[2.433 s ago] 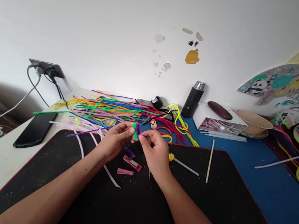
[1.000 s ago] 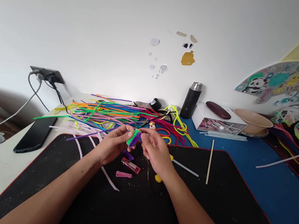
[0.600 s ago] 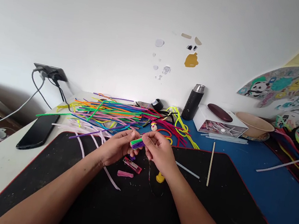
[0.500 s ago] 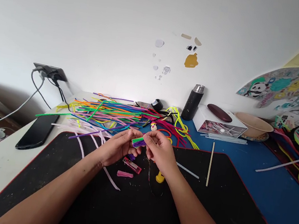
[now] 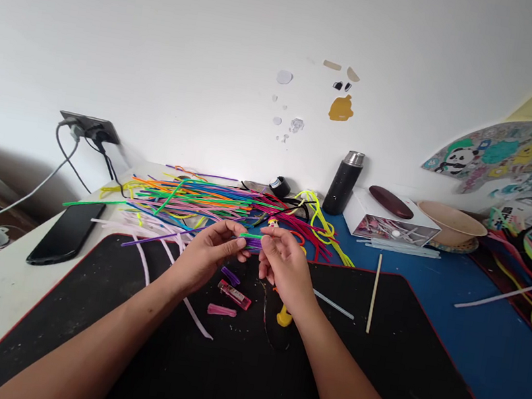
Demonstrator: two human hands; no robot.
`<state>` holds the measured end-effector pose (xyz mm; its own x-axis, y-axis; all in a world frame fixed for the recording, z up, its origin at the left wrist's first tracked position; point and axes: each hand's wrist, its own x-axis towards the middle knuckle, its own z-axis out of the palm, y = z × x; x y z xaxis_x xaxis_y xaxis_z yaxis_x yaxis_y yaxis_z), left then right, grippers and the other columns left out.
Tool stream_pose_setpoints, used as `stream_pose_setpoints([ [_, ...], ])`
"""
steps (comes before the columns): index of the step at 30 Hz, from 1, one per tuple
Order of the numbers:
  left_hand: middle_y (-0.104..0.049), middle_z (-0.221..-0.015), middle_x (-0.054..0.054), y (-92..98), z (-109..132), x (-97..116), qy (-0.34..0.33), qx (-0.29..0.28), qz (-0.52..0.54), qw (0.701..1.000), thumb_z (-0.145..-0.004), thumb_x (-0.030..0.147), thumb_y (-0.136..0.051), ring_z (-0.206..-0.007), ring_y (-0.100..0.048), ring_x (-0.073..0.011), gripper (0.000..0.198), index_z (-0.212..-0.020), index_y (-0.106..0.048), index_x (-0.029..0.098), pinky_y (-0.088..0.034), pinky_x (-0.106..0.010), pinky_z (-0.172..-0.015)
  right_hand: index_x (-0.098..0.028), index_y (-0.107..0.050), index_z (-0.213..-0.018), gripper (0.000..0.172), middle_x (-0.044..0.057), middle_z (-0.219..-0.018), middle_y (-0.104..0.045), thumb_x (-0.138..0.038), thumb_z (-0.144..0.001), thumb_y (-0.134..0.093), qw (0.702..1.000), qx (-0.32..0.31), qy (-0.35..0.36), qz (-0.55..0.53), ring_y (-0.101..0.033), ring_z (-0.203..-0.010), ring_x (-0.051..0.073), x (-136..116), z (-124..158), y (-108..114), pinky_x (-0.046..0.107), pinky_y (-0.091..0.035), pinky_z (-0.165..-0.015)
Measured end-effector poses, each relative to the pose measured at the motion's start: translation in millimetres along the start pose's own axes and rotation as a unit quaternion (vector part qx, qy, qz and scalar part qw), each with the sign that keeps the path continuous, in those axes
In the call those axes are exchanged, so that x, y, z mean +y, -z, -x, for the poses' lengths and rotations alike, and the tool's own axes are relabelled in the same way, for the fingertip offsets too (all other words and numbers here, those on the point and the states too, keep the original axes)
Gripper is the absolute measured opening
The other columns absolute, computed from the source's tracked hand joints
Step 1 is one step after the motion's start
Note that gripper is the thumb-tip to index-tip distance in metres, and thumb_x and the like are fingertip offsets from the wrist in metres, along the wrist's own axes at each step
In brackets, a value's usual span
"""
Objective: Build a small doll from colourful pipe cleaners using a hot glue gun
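My left hand (image 5: pixel 205 254) and my right hand (image 5: pixel 283 267) meet above the black mat (image 5: pixel 403 353), both pinched on a small folded bundle of green and purple pipe cleaner (image 5: pixel 252 241) that lies level between the fingertips. A thin dark wire (image 5: pixel 265 313) trails down from the right hand onto the mat. Just below the hands lie a short purple piece (image 5: pixel 230 275), a red lighter (image 5: pixel 234 294), a pink piece (image 5: pixel 222 311) and a small yellow object (image 5: pixel 284 317).
A big pile of coloured pipe cleaners (image 5: pixel 190 201) lies behind the hands. A black phone (image 5: pixel 66 231) sits at left, a black flask (image 5: pixel 343 182), white box (image 5: pixel 383 220) and bowl (image 5: pixel 450 220) at back right. A wooden stick (image 5: pixel 374 292) lies on the mat.
The green and purple bundle has turned from upright to level between my fingertips. Both hands stay closed on it and have shifted only slightly.
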<state>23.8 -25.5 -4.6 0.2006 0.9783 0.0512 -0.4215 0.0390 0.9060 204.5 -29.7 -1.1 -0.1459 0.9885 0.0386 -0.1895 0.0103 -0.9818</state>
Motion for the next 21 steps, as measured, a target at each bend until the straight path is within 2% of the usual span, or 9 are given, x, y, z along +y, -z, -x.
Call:
stream_pose_setpoints([
  [2,-0.075,-0.081,-0.002,-0.8,0.2,-0.2,0.002,0.004,0.003,1.0,-0.075,0.031,-0.097,-0.069,-0.073,-0.0156,0.033,-0.097,-0.076,0.016,-0.058,-0.025,-0.068,-0.02,-0.065,-0.11,0.057,-0.006,-0.069,-0.06,-0.065,-0.079,-0.081,1.0,-0.003,0.006,0.011,-0.054,-0.042,0.01,0.4,0.3,-0.7,0.02,-0.028,-0.034],
  [7,-0.076,-0.085,-0.004,-4.4,1.9,-0.3,0.01,-0.001,0.004,1.0,-0.075,0.03,-0.096,-0.071,-0.072,-0.0156,0.032,-0.099,-0.08,0.016,-0.059,-0.026,-0.069,-0.02,-0.067,-0.097,0.047,-0.005,-0.066,-0.06,-0.063,-0.084,-0.077,1.0,0.002,0.01,0.025,-0.054,-0.041,0.01,1.5,1.2,-0.2,0.021,-0.031,-0.034],
  [14,-0.076,-0.082,-0.004,-4.0,2.1,-1.3,0.022,-0.002,0.011,1.0,-0.074,0.026,-0.096,-0.07,-0.071,-0.0153,0.03,-0.097,-0.08,0.015,-0.058,-0.026,-0.071,-0.021,-0.065,-0.092,0.049,-0.005,-0.062,-0.059,-0.067,-0.083,-0.076,1.0,0.005,0.008,0.028,-0.056,-0.04,0.01,0.4,1.8,-0.4,0.02,-0.033,-0.034],
  [21,-0.075,-0.08,-0.003,-4.2,1.9,-3.2,-0.003,0.0,-0.024,1.0,-0.073,0.027,-0.097,-0.069,-0.071,-0.0153,0.031,-0.096,-0.08,0.016,-0.056,-0.027,-0.071,-0.02,-0.063,-0.09,0.047,-0.005,-0.061,-0.061,-0.065,-0.086,-0.074,0.999,0.009,0.006,0.038,-0.058,-0.04,0.011,2.2,2.7,0.0,0.019,-0.034,-0.034],
])
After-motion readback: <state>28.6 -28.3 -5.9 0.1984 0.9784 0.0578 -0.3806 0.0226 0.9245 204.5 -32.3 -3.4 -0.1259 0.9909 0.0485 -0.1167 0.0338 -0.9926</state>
